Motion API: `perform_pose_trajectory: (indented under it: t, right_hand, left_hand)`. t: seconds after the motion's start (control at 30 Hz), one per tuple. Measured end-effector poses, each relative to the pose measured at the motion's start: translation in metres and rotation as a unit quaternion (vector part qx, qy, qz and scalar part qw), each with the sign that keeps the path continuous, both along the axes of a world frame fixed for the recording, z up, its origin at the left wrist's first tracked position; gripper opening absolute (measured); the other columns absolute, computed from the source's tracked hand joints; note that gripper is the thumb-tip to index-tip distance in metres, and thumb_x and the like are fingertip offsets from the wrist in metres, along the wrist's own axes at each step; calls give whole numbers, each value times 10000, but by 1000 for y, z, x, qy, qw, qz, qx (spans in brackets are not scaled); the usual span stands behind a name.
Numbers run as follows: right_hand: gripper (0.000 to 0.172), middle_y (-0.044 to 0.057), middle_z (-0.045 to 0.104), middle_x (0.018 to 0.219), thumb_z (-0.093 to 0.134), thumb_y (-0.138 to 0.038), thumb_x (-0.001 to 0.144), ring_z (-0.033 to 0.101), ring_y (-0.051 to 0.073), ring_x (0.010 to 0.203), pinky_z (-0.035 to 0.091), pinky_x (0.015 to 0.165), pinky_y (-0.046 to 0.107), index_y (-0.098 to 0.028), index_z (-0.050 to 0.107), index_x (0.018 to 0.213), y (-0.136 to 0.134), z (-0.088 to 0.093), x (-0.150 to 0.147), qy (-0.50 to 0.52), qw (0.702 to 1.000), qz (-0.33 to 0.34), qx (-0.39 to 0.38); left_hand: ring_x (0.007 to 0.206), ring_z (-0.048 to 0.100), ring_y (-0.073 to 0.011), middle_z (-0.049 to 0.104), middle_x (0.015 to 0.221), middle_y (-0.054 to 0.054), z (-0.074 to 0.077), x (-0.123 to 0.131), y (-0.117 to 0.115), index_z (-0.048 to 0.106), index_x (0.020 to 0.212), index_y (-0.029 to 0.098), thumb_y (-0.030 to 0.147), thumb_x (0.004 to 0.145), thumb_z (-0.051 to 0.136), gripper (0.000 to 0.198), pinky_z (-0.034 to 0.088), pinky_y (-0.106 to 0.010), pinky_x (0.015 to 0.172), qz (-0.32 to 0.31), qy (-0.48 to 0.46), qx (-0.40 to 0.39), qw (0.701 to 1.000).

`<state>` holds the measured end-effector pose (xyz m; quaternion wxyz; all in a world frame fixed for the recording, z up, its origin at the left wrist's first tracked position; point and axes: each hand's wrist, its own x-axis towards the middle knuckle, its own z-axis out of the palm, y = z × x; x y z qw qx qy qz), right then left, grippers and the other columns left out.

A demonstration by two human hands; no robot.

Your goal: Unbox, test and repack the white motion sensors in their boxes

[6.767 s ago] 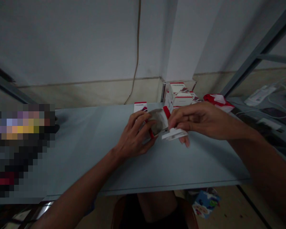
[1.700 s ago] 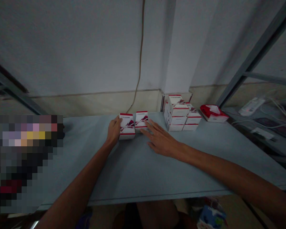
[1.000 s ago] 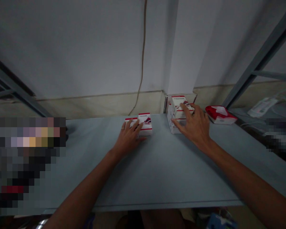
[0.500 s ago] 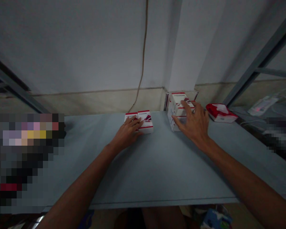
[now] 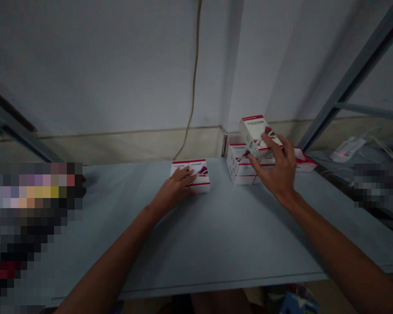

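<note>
My left hand (image 5: 174,189) lies flat over a pair of white cartons with red edges and a dark red swoosh (image 5: 190,175), standing side by side on the grey-blue table (image 5: 222,235). Its fingers rest on top of the nearer carton's face. My right hand (image 5: 277,168) is raised above a stack of similar cartons (image 5: 239,165), and its fingers pinch a single white carton (image 5: 258,135) tilted in the air. That hand hides part of the stack's right side.
A red-and-white packet (image 5: 306,165) lies behind my right hand at the table's far right. A wall with a hanging cable (image 5: 193,78) backs the table. A grey metal frame bar (image 5: 353,83) rises at right, beside a lower shelf holding a white device (image 5: 345,149) and wires.
My right hand has lifted the top carton off the stack, raising it and tilting it. My left hand and the pair of cartons under it have stayed in place.
</note>
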<state>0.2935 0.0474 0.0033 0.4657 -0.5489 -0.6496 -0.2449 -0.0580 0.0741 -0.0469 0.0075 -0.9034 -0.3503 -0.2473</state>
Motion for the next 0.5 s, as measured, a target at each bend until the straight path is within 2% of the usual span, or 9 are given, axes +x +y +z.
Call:
perform_pose_trajectory:
  t: [0.1,0.27,0.37,0.5]
  right_hand:
    - [630,193,560,1450,686,-501,943,582,351,1352,542,1069,498,-213,583,1494,0,-1,3,-8,1000,-7,2]
    - [589,168,638,1394,672,-513,938,667,337,1200,557,972,476,-223,633,1450,0,-10,-10,-53,994,-36,-90]
    - [613,175,635,1409,653,-538,939,646,357,1232,521,979,498,-223,613,1462,-1,-12,-15,-80,990,-59,-103]
    - [739,242,556,1478,603,-661,938,597,410,1273,496,971,537,-203,554,1517,-4,-10,-23,-130,981,-89,-114]
  left_hand:
    - [1514,505,-337,606,1534,-165,-1,2,-2,625,1425,184,330,962,725,495,412,-617,1267,15,4,5,1000]
    - [1528,489,-327,598,1547,-148,-1,5,-5,621,1424,191,275,974,695,464,402,-607,1283,32,9,4,999]
    - [1531,485,-327,598,1548,-138,-1,7,-6,620,1426,205,284,977,693,462,413,-594,1283,41,13,0,999]
    - [1524,490,-340,595,1544,-158,0,9,-7,615,1429,185,306,971,709,483,438,-595,1266,42,17,6,999]
